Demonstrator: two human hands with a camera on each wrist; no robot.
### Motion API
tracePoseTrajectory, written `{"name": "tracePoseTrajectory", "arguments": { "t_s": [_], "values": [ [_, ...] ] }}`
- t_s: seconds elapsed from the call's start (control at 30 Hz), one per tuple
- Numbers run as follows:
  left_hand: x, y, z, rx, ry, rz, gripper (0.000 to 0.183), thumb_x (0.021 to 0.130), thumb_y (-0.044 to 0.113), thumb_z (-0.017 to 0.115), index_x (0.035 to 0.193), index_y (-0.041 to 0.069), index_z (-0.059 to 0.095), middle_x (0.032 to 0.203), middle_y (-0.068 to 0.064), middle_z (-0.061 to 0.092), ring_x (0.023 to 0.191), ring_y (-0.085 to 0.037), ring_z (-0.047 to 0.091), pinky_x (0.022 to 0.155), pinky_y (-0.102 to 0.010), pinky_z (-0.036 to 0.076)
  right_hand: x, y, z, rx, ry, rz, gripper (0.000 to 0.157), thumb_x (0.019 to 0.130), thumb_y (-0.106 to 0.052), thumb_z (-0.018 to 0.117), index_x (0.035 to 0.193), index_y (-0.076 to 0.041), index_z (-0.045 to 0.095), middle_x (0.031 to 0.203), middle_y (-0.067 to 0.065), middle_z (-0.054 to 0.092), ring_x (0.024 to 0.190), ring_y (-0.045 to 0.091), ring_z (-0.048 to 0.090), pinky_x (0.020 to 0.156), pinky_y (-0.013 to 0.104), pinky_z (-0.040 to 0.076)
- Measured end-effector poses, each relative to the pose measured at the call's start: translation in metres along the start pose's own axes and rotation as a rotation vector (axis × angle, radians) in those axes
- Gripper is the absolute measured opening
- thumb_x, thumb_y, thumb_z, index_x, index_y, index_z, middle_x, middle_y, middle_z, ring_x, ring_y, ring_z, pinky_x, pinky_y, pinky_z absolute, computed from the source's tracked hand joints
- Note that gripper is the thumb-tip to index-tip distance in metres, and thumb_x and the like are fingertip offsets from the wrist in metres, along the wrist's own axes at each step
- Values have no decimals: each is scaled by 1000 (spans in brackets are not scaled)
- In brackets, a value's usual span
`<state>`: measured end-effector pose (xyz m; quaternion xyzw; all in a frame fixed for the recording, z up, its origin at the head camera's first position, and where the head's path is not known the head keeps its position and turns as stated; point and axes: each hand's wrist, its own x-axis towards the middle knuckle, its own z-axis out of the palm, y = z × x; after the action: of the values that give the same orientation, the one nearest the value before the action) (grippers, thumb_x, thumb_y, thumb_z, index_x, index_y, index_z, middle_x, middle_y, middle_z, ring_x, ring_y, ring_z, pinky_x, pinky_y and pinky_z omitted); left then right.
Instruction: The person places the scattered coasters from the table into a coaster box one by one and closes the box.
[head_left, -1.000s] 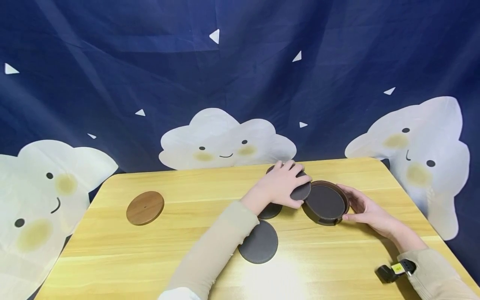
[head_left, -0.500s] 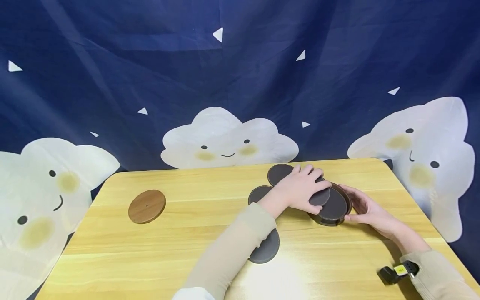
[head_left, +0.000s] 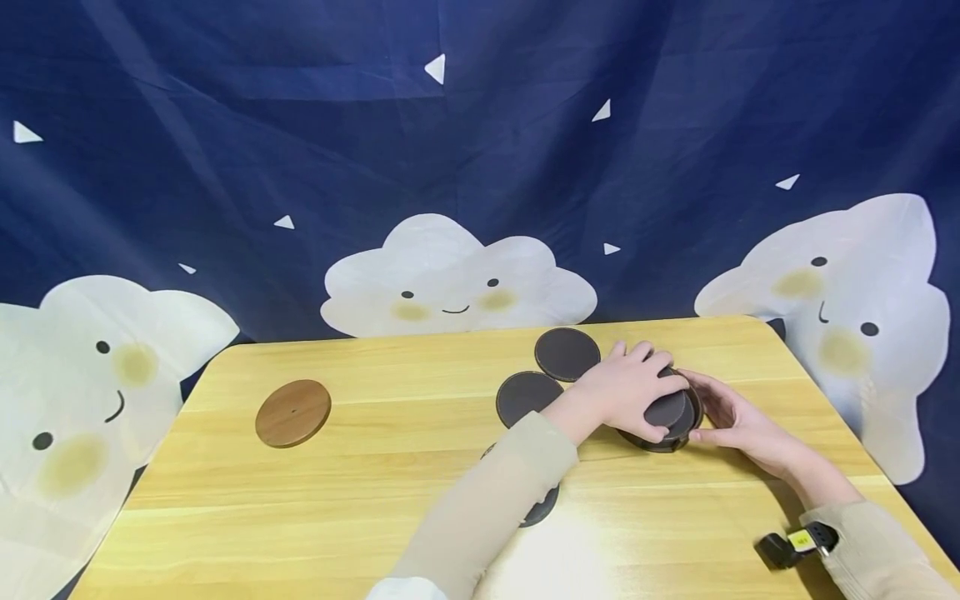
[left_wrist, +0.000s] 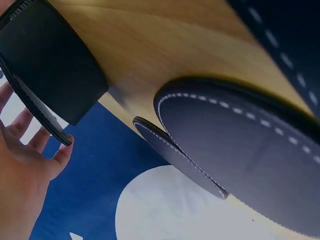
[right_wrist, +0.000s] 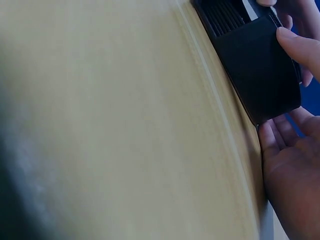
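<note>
My left hand (head_left: 630,387) holds a round dark leather coaster (head_left: 666,410) by its edges, over the open top of a round dark coaster holder (head_left: 654,447). In the left wrist view this coaster (left_wrist: 40,112) tilts against the holder (left_wrist: 55,60), fingers spread along its rim. The right hand (head_left: 738,425) grips the holder's right side, thumb in front and fingers behind. Seen from the right wrist, the holder's wall (right_wrist: 265,70) stands on the table beside that hand (right_wrist: 295,165). Stacked edges show through a gap in the wall.
Left of the holder lie a far coaster (head_left: 567,354), a middle coaster (head_left: 527,396) and a near coaster (head_left: 543,505), the last partly hidden by the left sleeve. A round wooden disc (head_left: 293,413) lies at the table's left. Behind the table (head_left: 360,500) hangs a blue cloth (head_left: 480,167).
The left hand has carried its coaster rightward from beside the holder to above it, uncovering the far and middle coasters. The right hand has stayed at the holder.
</note>
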<state>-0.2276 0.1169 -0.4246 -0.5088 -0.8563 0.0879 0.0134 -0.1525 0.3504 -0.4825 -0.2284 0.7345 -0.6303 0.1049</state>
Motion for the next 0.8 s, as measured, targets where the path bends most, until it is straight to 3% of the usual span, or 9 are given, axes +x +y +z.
{"name": "tracePoseTrajectory", "arguments": {
  "t_s": [0.3, 0.8],
  "values": [
    [5, 6, 2, -114, 21, 2, 71, 89, 74, 62, 153, 48, 46, 151, 13, 45, 137, -11, 40, 106, -33, 36, -1, 0, 0, -5, 5, 14, 84, 92, 19, 61, 165, -7, 30, 156, -26, 45, 141, -18, 41, 109, 3, 32],
    [8, 8, 8, -62, 1, 21, 70, 93, 77, 58, 154, 46, 47, 155, 14, 45, 143, -11, 38, 112, -34, 33, -1, 2, -1, 8, -4, -2, 85, 91, 21, 60, 166, -2, 27, 159, -27, 43, 143, -17, 40, 110, 3, 32]
  ]
}}
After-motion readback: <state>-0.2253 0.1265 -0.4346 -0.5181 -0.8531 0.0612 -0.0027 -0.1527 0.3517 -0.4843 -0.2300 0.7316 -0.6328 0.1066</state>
